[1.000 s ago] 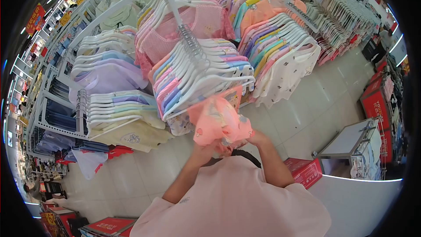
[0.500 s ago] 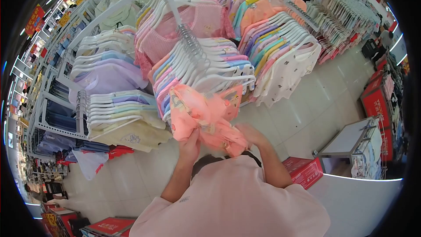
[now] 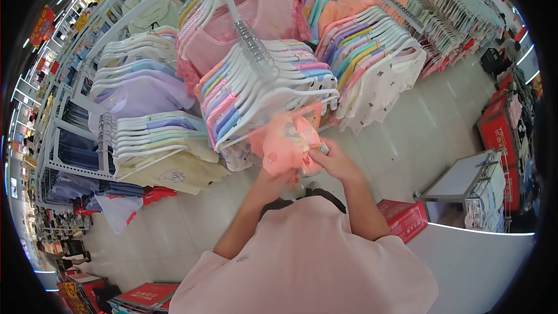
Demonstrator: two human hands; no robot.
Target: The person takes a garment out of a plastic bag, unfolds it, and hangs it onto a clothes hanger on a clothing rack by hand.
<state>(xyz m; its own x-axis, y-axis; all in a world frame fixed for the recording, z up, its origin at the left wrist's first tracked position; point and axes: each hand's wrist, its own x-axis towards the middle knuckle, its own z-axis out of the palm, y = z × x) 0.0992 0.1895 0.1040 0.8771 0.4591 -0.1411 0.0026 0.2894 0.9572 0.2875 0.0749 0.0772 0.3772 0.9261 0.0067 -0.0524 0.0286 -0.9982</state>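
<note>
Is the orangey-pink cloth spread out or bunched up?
Bunched up: the orangey-pink cloth crumples between the left hand and right hand.

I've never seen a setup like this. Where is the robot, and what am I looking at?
There isn't one: these are a person's bare hands. All the pictures come from one camera worn on the head, looking forward and down, so the person's own pale pink top fills the bottom. The left hand and right hand hold a bunched coral garment. There is no worktop under it; just beyond, children's-looking clothes hang on white hangers, above a shiny pale floor. The curved edges probably come from a wide lens.
</note>
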